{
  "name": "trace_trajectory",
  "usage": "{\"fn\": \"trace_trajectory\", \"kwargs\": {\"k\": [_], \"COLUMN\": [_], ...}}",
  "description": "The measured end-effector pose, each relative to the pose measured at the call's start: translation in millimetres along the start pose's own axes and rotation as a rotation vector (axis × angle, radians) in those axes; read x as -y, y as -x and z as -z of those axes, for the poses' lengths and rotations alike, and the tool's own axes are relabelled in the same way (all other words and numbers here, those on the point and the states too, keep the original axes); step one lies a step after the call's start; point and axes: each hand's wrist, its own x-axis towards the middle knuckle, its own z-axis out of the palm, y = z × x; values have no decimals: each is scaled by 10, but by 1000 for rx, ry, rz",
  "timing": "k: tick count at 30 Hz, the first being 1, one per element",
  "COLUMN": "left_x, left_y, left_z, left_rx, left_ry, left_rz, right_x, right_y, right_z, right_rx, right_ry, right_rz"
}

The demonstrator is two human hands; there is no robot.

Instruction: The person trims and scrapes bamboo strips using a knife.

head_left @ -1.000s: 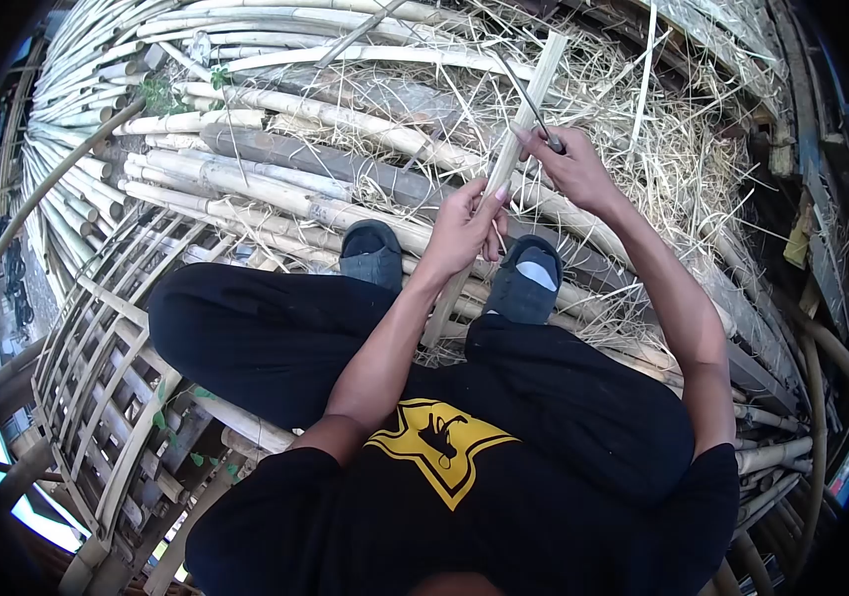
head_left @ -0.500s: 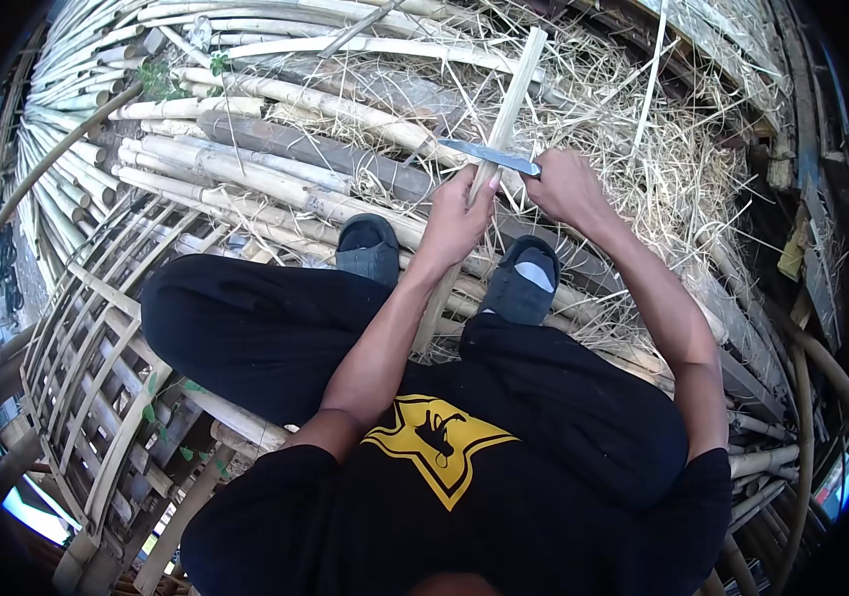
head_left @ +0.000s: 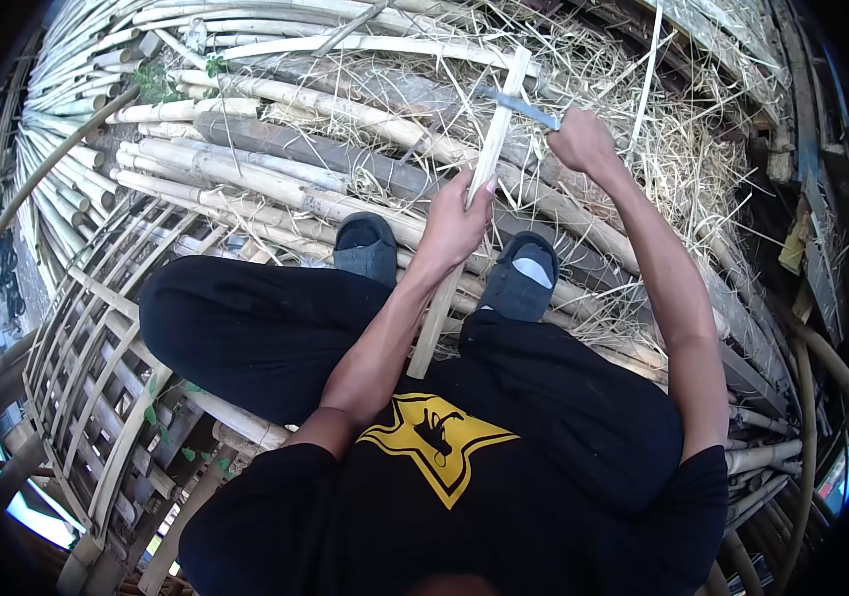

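Note:
A long pale bamboo strip slants from near my lap up toward the straw, its lower end close to my shirt. My left hand is wrapped round the strip at about its middle. Farther up, my right hand grips a knife by its handle, which the fingers hide. The knife's blade points left and lies across the strip near its upper end. Motion blurs the blade's tip a little.
Bamboo poles lie under and beyond my sandals. Loose straw and shavings cover the ground ahead and to the right. A woven bamboo lattice stands at left, and a stack of cut poles lies at upper left.
My right hand and the knife have moved up along the strip, away from my left hand. The strip has slid a little toward my body.

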Motion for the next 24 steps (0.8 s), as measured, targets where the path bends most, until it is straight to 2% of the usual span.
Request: {"fn": "trace_trajectory", "kwargs": {"k": [1, 3, 4, 6, 8, 11, 13, 15, 18, 20, 23, 24], "left_x": [5, -109, -300, -289, -294, -253, -256, -235, -229, -245, -214, -224], "left_y": [44, 127, 156, 105, 69, 39, 27, 32, 22, 51, 37, 32], "left_z": [-6, -40, -5, 73, 94, 82, 68, 49, 48, 41, 74, 88], "left_rx": [26, 118, 169, 132, 69, 19, -23, -56, -75, -211, -251, -237], "left_ry": [45, 56, 161, 164, 183, 28, -50, -134, -203, -372, -438, -416], "left_rz": [36, 7, 121, 105, 144, 61, 15, -24, -93, -233, -186, -182], "right_x": [-399, -1122, -1293, -1438, -1291, -604, 1, 298, 479, 499, 429, 397], "right_y": [-249, -295, -226, -80, 139, 424, 655, 695, 656, 564, 378, 301], "right_z": [82, 418, 573, 609, 567, 334, 340, 172, -58, -65, -116, -17], "right_rx": [44, -214, -229, -322, -318, -129, 31, 38, 83, 78, 59, 45], "right_ry": [-303, -37, -57, -150, -245, -334, -276, -246, -177, -146, -87, -79], "right_rz": [-269, -315, -382, -371, -285, -92, 15, 161, 228, 238, 257, 188]}}
